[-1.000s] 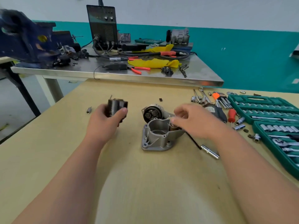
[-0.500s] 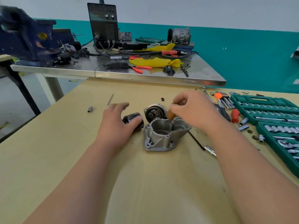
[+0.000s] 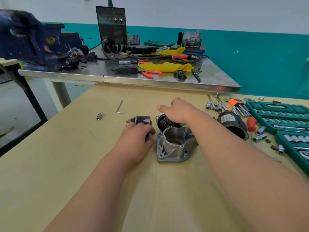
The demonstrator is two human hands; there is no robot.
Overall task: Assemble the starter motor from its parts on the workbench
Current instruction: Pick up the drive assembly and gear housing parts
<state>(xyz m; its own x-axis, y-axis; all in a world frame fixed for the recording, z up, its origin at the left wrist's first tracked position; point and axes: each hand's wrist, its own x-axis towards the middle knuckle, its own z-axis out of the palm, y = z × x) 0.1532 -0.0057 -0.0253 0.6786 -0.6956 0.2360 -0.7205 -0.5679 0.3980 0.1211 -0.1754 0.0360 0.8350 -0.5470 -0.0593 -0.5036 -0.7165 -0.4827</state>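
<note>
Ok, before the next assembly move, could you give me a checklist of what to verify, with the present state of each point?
1. Aluminium housing stands on the wooden table, open end up: ok.
2. Left hand grips the black solenoid, which lies beside the housing: ok.
3. Right hand is empty: cannot tell, its palm is hidden.
4. Gear unit is unobstructed: not ok, the right hand covers part of it.
5. Black motor body lies on the right, probably within reach: ok.
</note>
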